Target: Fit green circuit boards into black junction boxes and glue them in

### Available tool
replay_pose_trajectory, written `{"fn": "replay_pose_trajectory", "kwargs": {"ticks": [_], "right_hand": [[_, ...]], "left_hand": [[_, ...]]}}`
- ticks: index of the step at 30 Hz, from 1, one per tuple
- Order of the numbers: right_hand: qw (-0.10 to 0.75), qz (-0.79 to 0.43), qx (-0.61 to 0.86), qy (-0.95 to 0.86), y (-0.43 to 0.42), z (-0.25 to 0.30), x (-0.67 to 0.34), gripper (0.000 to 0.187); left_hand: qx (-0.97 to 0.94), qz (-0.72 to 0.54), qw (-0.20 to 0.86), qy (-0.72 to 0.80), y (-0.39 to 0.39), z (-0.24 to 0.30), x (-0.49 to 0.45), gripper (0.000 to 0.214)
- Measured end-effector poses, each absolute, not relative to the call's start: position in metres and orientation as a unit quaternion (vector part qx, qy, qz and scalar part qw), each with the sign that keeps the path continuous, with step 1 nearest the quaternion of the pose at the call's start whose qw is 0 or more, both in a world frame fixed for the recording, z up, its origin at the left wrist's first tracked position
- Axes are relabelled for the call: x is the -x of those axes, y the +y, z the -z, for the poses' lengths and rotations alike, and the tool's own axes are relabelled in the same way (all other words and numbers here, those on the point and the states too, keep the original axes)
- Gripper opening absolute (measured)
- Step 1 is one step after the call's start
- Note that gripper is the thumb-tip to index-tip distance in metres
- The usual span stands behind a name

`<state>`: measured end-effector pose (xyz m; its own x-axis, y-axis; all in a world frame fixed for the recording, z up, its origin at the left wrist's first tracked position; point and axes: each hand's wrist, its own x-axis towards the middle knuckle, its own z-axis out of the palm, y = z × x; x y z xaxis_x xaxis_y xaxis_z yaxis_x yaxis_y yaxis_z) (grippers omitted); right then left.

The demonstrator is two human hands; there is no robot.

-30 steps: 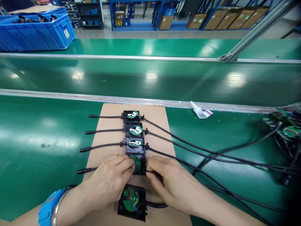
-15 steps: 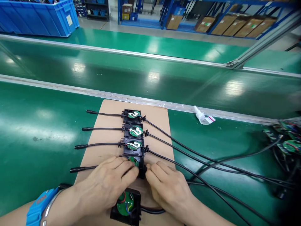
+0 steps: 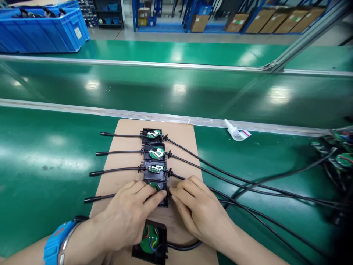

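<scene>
My left hand (image 3: 131, 215) is closed over the left side of a black plastic housing (image 3: 164, 203), its fingers pressing at the green circuit board (image 3: 153, 185) inside. At the housing's right edge, my right hand (image 3: 197, 209) pinches the black cable where it enters; the fingertips hide most of that spot. A short lead with a plug (image 3: 92, 199) sticks out to the left from under my left hand. Beyond lie three similar housings in a column, among them the nearest one (image 3: 156, 176), each with a white-streaked board. Closer to me, a larger black housing (image 3: 162, 254) holds a wired green board.
The housings lie on a cardboard sheet (image 3: 121, 129) on a green table. Long black cables (image 3: 220, 172) run right towards a pile of wired boards (image 3: 343, 158). A small white-nozzled bottle (image 3: 233, 130) lies near the metal rail. A blue bin (image 3: 49, 35) stands far left.
My right hand's fingers have shifted slightly up along the housing's right edge. My left index finger now reaches further right across the housing. The view has tilted a little.
</scene>
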<state>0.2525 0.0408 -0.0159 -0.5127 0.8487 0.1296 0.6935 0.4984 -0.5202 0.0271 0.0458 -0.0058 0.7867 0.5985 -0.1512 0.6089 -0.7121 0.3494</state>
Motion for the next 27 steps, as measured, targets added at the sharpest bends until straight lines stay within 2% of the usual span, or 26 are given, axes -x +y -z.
{"fn": "replay_pose_trajectory", "kwargs": {"ticks": [3,8,11,15,18,20,24,27], "right_hand": [[0.212,-0.216,0.455,-0.838,0.042,0.023,-0.249,0.026],[0.198,-0.203,0.445,-0.849,0.045,0.025,-0.248,0.028],[0.192,-0.228,0.426,-0.854,0.051,0.015,-0.253,0.025],[0.224,-0.209,0.467,-0.829,0.069,0.013,-0.253,0.015],[0.227,-0.193,0.506,-0.809,0.077,0.024,-0.252,0.019],[0.227,-0.21,0.512,-0.801,0.074,0.026,-0.253,0.02],[0.223,-0.262,0.504,-0.793,0.06,0.002,-0.259,0.019],[0.168,-0.26,0.485,-0.818,0.062,-0.022,-0.257,0.018]], "left_hand": [[-0.93,0.028,0.17,0.325,0.044,0.008,-0.03,0.073],[-0.936,0.031,0.137,0.322,0.039,0.005,-0.041,0.059],[-0.931,-0.027,0.164,0.326,0.044,-0.003,-0.036,0.05],[-0.884,-0.188,0.171,0.393,0.071,-0.005,-0.016,0.04],[-0.858,-0.188,0.14,0.457,0.093,0.005,-0.005,0.019],[-0.858,-0.164,0.157,0.461,0.098,0.011,0.0,0.009],[-0.855,-0.168,0.218,0.44,0.09,0.006,0.006,0.016],[-0.861,-0.141,0.221,0.437,0.087,-0.002,0.008,0.019]]}}
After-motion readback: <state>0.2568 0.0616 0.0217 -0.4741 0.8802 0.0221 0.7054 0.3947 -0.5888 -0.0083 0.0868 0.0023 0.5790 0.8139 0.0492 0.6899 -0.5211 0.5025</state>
